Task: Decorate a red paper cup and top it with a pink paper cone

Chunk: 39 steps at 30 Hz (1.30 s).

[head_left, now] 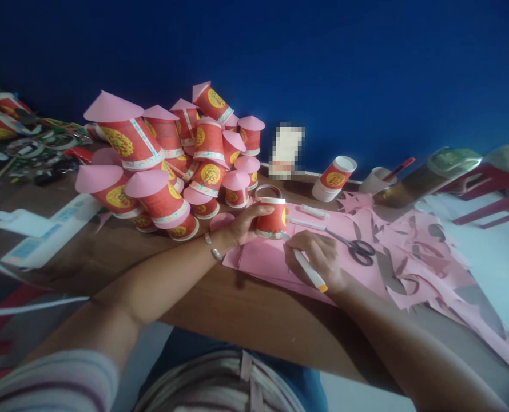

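Observation:
My left hand (pixel 243 224) is wrapped round a red paper cup (pixel 270 218) with a yellow emblem and pale rims. The cup is held just above pink paper sheets (pixel 275 260) on the table. Closed in a writing grip, my right hand (pixel 318 252) holds a white marker (pixel 308 269) with an orange end. Its front end points at the cup's lower rim; whether they touch I cannot tell. Behind the cup is a roll of tape (pixel 269 190). Dark-handled scissors (pixel 360 250) lie open on the pink paper, right of my right hand.
Many red cups with pink paper cones (pixel 151 186) are piled at left. A power strip (pixel 51 229) stands near the left edge. Stacked cups (pixel 334 178), a white cup with a red pen (pixel 377 180) and pink scraps (pixel 430 257) are on the right. A blue wall rises behind.

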Motion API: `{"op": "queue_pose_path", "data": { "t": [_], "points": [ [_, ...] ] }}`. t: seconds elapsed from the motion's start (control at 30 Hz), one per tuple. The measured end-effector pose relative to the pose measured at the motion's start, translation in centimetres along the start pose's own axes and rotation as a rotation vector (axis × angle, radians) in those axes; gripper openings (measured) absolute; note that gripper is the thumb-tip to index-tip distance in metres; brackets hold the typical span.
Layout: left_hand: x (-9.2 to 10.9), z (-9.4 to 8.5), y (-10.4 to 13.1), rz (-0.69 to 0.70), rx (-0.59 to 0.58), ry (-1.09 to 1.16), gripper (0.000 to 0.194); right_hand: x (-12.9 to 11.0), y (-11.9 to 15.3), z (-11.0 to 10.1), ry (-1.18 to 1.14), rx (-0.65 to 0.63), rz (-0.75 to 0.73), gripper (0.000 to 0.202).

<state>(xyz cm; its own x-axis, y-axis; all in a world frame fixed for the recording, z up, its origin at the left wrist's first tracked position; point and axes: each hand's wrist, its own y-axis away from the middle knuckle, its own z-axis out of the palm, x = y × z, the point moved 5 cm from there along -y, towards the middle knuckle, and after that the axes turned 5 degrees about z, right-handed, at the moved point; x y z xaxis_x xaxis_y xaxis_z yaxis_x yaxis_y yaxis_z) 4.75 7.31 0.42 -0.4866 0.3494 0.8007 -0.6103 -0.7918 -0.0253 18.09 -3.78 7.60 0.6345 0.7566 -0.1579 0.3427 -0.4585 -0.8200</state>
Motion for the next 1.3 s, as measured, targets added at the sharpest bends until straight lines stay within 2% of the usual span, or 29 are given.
{"op": "queue_pose_path", "data": {
  "t": [0.67, 1.3],
  "points": [
    [0.07, 0.09, 0.36, -0.030, -0.047, -0.056, 0.034, 0.08, -0.16, 0.04, 0.030, -0.001, 0.000, 0.020],
    [-0.05, -0.14, 0.22, -0.011, -0.009, -0.069, 0.028, 0.06, -0.05, 0.16, 0.043, -0.006, -0.006, 0.019]
  ]
}}
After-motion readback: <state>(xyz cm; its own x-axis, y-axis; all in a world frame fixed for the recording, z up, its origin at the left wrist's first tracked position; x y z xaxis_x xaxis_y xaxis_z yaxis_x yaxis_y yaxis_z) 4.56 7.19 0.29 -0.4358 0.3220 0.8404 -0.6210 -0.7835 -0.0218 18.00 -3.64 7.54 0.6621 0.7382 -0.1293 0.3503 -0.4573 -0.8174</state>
